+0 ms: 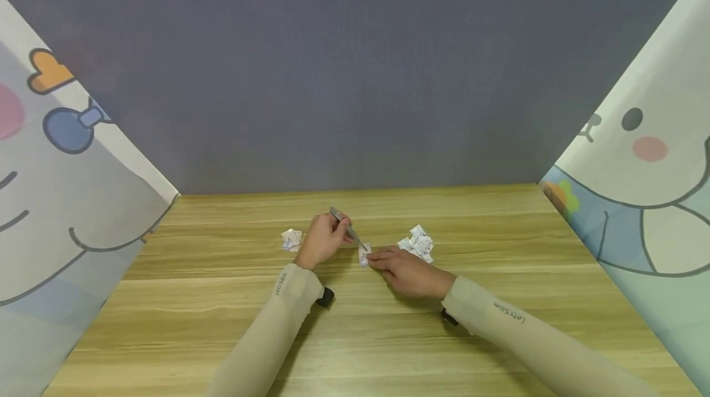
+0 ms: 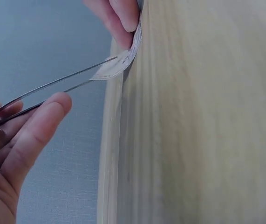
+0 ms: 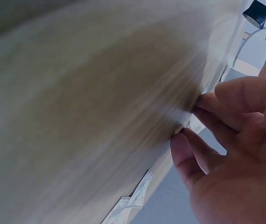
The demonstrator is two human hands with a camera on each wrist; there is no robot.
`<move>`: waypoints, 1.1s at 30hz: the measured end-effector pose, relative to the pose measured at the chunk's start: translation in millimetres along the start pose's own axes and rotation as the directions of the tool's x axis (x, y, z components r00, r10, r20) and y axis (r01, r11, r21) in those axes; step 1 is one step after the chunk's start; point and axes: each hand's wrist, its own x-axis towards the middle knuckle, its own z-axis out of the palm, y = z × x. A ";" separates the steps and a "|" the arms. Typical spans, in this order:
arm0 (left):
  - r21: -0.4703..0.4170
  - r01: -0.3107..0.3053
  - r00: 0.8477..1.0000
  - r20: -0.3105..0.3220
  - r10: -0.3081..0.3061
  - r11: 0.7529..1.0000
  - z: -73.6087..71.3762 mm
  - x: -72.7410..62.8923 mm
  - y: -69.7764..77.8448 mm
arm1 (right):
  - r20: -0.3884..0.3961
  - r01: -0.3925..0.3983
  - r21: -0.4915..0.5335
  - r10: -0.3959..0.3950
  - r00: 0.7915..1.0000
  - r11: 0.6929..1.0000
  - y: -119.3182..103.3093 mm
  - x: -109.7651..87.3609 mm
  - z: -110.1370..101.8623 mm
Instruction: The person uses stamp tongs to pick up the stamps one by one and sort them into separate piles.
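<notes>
Steel tweezers (image 1: 345,226) are held between the left hand's (image 1: 324,238) thumb and fingers. Their tips reach the far end of a small, thin printed slip (image 1: 363,258). In the left wrist view the slip (image 2: 115,68) bends up off the table, one tweezer arm overlapping its upper face and the other at its edge. Fingertips of the right hand (image 1: 409,272) press on the slip's near right edge. From the right wrist, that hand's fingers (image 3: 207,154) rest against the tabletop and hide most of the slip.
On the wooden table (image 1: 355,347) lie a loose pile of similar white slips (image 1: 418,245), right of the right hand, and a smaller stack of slips (image 1: 291,239), left of the left hand. A grey panel (image 1: 355,76) rises behind the table; cartoon-printed walls flank it.
</notes>
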 end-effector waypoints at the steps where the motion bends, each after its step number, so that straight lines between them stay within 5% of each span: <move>1: 0.002 -0.008 1.000 -0.003 0.008 1.000 0.3 -0.2 0.3 | 0.000 0.002 0.004 -0.002 1.000 1.000 0.1 -0.2 0.0; 18: 0.012 -0.130 0.991 -0.029 0.130 0.991 -7.5 1.9 5.4 | 0.037 -0.072 0.065 0.070 0.997 0.995 -2.0 -9.2 -6.9; 33: 0.093 -0.074 0.992 -0.092 0.082 0.993 -63.0 -12.8 6.6 | 0.076 -0.077 0.067 0.072 0.994 0.995 -4.7 -10.3 -6.9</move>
